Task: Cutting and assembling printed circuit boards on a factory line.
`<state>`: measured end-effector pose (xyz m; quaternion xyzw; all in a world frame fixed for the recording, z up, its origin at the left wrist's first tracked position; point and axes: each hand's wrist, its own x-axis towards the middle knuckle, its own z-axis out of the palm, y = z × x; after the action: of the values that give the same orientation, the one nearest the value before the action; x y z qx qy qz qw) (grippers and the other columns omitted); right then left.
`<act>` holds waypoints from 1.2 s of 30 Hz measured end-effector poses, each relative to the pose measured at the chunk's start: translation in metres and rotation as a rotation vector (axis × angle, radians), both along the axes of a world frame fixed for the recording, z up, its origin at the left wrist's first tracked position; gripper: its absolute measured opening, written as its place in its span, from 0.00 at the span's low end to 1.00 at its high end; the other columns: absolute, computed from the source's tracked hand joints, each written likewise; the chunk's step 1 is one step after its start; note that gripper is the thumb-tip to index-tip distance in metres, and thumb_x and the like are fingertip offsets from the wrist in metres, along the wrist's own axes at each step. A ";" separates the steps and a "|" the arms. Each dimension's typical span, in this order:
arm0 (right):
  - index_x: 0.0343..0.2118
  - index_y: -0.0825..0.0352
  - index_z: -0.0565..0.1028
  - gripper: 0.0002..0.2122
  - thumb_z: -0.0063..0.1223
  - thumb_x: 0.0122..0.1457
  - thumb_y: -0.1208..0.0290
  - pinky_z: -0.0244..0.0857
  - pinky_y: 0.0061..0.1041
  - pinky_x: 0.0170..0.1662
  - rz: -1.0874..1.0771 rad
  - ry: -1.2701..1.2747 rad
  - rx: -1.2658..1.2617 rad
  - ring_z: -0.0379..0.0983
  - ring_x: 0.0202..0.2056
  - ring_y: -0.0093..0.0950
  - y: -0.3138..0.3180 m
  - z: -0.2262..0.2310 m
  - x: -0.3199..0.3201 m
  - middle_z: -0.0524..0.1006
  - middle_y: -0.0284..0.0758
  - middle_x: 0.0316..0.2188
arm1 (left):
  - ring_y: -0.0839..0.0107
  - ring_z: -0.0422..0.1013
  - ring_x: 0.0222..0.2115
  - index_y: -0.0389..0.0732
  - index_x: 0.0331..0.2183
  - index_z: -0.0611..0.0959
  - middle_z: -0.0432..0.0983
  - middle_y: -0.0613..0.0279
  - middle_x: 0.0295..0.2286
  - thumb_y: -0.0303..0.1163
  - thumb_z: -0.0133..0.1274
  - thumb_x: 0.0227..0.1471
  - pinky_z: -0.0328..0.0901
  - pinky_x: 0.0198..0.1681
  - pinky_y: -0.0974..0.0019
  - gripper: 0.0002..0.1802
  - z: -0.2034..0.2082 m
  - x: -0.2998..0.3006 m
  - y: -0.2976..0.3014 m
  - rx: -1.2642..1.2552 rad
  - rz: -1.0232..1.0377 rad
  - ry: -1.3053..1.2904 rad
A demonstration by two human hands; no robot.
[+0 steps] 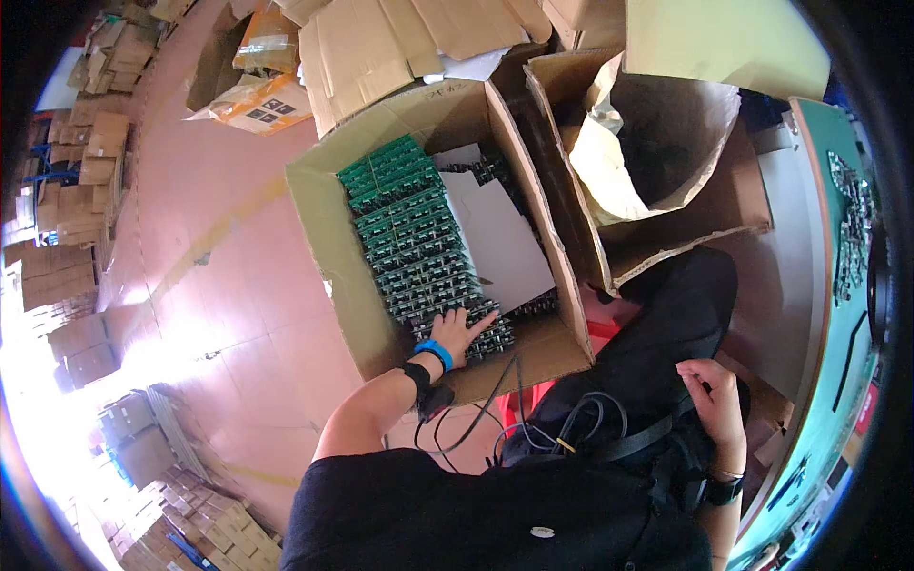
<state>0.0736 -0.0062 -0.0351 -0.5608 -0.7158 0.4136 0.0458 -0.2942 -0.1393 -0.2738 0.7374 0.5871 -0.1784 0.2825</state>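
Note:
A cardboard box [338,257] stands open in front of me, holding stacked rows of green circuit boards [414,228] with dark components. Into its near end reaches my left hand [457,338], fingers spread and lying on the closest boards. It grips nothing that I can see. White card sheets [509,247] lie beside the rows, partly covering more boards on the right. Over my thigh, next to the workbench, hovers my right hand [716,404]. Its fingers are loosely curled in, and nothing shows in them.
A second carton [657,252] with a paper liner [609,171] stands to the right. Beyond it is a green-topped workbench [824,285] with parts on it. Black cables [581,419] loop across my lap. Cartons are stacked at far left, and an orange-taped box [271,100] sits behind.

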 end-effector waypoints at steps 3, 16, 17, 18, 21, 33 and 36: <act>0.34 0.70 0.77 0.07 0.51 0.53 0.80 0.66 0.24 0.33 -0.004 0.011 -0.002 0.75 0.32 0.31 0.001 0.000 0.002 0.78 0.40 0.31 | 0.49 0.64 0.39 0.67 0.62 0.46 0.63 0.46 0.39 0.37 0.70 0.21 0.61 0.41 0.52 0.69 0.023 0.000 0.020 -0.090 0.075 -0.055; 0.34 0.69 0.78 0.06 0.53 0.53 0.79 0.67 0.22 0.32 0.073 0.156 -0.033 0.75 0.30 0.28 0.011 0.009 0.000 0.78 0.39 0.29 | 0.49 0.58 0.49 0.46 0.63 0.45 0.59 0.41 0.50 0.36 0.69 0.25 0.53 0.56 0.57 0.67 0.090 -0.045 0.102 -0.237 0.209 -0.673; 0.34 0.69 0.78 0.06 0.53 0.53 0.79 0.67 0.23 0.32 0.106 0.213 -0.031 0.75 0.30 0.28 0.013 0.003 -0.005 0.78 0.39 0.30 | 0.51 0.53 0.54 0.45 0.63 0.45 0.54 0.43 0.55 0.36 0.69 0.26 0.48 0.59 0.59 0.67 0.091 -0.054 0.102 -0.215 0.229 -0.764; 0.34 0.71 0.77 0.06 0.52 0.54 0.79 0.69 0.22 0.37 0.106 0.215 -0.136 0.76 0.34 0.28 0.017 0.006 -0.017 0.78 0.38 0.30 | 0.53 0.49 0.59 0.44 0.63 0.45 0.49 0.46 0.59 0.36 0.68 0.27 0.44 0.62 0.61 0.66 0.093 -0.062 0.105 -0.195 0.242 -0.859; 0.46 0.69 0.71 0.15 0.53 0.55 0.75 0.71 0.27 0.41 0.190 0.417 -0.257 0.76 0.38 0.30 0.014 -0.018 -0.041 0.77 0.42 0.37 | 0.65 0.39 0.63 0.39 0.62 0.43 0.41 0.53 0.62 0.36 0.68 0.29 0.35 0.64 0.65 0.66 0.112 -0.078 0.108 -0.361 0.480 -1.071; 0.60 0.56 0.18 0.56 0.61 0.50 0.56 0.33 0.41 0.64 0.216 1.022 -0.236 0.28 0.66 0.38 0.019 0.004 -0.079 0.26 0.45 0.65 | 0.54 0.69 0.46 0.30 0.54 0.63 0.69 0.48 0.48 0.34 0.65 0.29 0.64 0.52 0.52 0.49 0.198 0.011 0.101 -0.522 0.857 -1.868; 0.61 0.74 0.27 0.47 0.53 0.56 0.59 0.22 0.33 0.65 0.124 0.948 0.188 0.23 0.66 0.38 0.020 0.036 -0.062 0.28 0.50 0.64 | 0.53 0.68 0.48 0.32 0.55 0.62 0.68 0.48 0.49 0.33 0.65 0.26 0.63 0.52 0.50 0.51 0.233 0.063 0.136 -0.483 0.725 -1.904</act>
<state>0.0120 0.0137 0.0008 -0.2601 -0.6824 0.5590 0.3926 -0.2310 -0.0037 -0.0411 0.2768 0.2567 0.4590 0.8042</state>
